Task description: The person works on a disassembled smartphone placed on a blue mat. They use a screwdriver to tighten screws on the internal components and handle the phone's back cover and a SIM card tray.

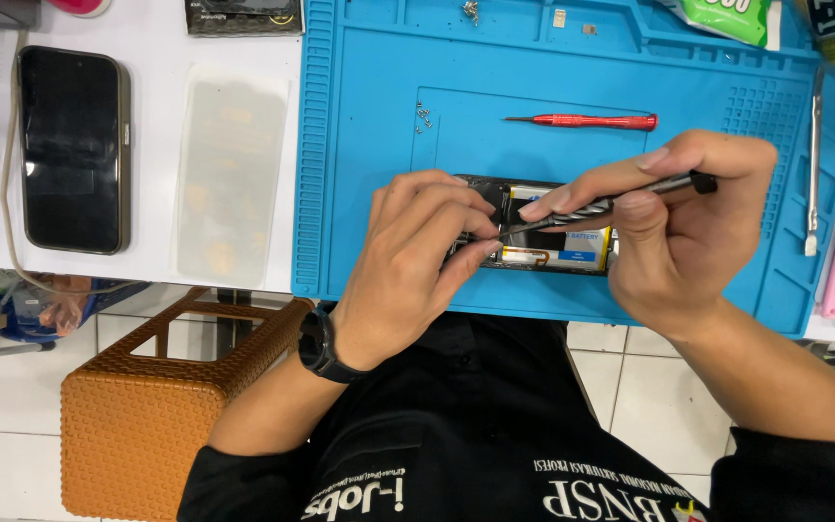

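On the white desk (161,39), at nine o'clock from the work, an intact dark phone (72,149) lies face up, a clear protective film sheet (231,174) just beside it. Neither is touched.

The blue repair mat (379,145) carries the job. The opened phone (553,232) lies near its lower edge, battery and inner parts exposed, partly hidden under both hands.

The left hand (416,266) bears on the phone's left end, thumb and forefinger pinched narrow at the point of work — whether a small part sits between them cannot be told.

The right hand (683,227) is closed on a dark precision screwdriver (611,205), held low and slanted, tip meeting the left fingertips.

A red screwdriver (587,121) lies at twelve o'clock of the phone, unused; loose screws (424,116) rest at eleven o'clock. A metal pry tool (813,164) lies at three o'clock, near the mat's edge.

Judgement: the tip ought to seat square before turning — the present slant risks a slip towards the battery. The left hand's steadying pressure appears sound. Any screw removed belongs with the loose group, well apart from the mat edge.
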